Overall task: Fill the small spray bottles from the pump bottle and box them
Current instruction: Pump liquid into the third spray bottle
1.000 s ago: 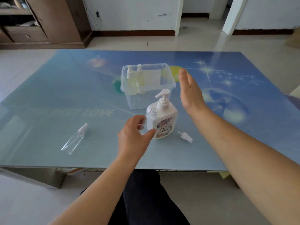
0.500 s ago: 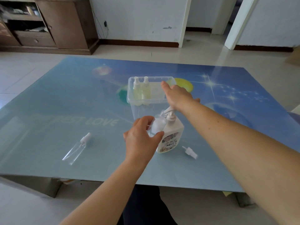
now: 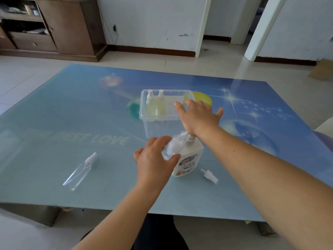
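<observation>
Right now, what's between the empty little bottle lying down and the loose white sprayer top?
In the head view, between the empty spray bottle and the sprayer top are the left hand and the pump bottle.

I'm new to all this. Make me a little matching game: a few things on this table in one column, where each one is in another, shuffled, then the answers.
Things:
1. two filled spray bottles
2. empty spray bottle
3. loose spray cap
4. open small bottle

Places:
A. lying on the table, right of the pump bottle
B. gripped in the left hand, at the pump spout
C. standing in the clear plastic box
D. lying on the table, far left

Pairs: 1-C, 2-D, 3-A, 4-B
</observation>
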`<state>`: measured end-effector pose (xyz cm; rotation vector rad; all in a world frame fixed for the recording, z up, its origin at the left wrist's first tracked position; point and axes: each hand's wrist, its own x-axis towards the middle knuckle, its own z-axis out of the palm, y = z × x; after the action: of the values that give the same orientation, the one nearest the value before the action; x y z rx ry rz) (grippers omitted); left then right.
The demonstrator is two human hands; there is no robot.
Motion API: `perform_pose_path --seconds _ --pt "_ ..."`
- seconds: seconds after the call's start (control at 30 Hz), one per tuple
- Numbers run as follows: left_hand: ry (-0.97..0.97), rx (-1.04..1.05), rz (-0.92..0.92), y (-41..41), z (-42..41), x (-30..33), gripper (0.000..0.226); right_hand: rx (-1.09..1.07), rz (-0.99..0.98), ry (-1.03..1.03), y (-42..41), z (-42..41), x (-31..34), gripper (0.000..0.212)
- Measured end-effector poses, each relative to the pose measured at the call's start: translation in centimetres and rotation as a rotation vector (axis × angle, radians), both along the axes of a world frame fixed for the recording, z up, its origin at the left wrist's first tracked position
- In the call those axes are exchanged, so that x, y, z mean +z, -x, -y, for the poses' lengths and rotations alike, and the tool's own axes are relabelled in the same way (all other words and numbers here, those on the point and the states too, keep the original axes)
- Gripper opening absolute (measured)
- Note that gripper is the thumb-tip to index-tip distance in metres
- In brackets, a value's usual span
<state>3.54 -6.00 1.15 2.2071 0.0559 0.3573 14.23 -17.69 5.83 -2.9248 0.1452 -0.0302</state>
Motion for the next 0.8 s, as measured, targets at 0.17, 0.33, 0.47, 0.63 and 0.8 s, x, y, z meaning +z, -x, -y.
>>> perform_pose_path --seconds 0.17,0.33,0.47,0.63,0.8 --pt "-0.009 -0.007 0.012 -0.2 -0.2 -0.2 0.037 0.008 -0.015 0.032 0.0 0.0 -0.5 0.067" --pt "-0.009 -0.017 0.021 -0.1 -0.3 0.1 0.039 0.059 -0.004 0.075 0.3 -0.1 0.5 0.069" --pt "-0.022 -0.024 0.041 -0.2 -0.5 0.1 0.04 0.086 0.029 0.11 0.2 -0.2 0.8 0.07" --pt "-0.033 -0.024 0.04 -0.4 -0.5 -0.2 0.039 0.064 0.022 0.094 -0.2 -0.1 0.2 0.069" --pt "-0.051 -0.027 0.033 -0.3 -0.6 -0.4 0.038 0.056 0.015 0.089 0.0 0.0 -0.4 0.069"
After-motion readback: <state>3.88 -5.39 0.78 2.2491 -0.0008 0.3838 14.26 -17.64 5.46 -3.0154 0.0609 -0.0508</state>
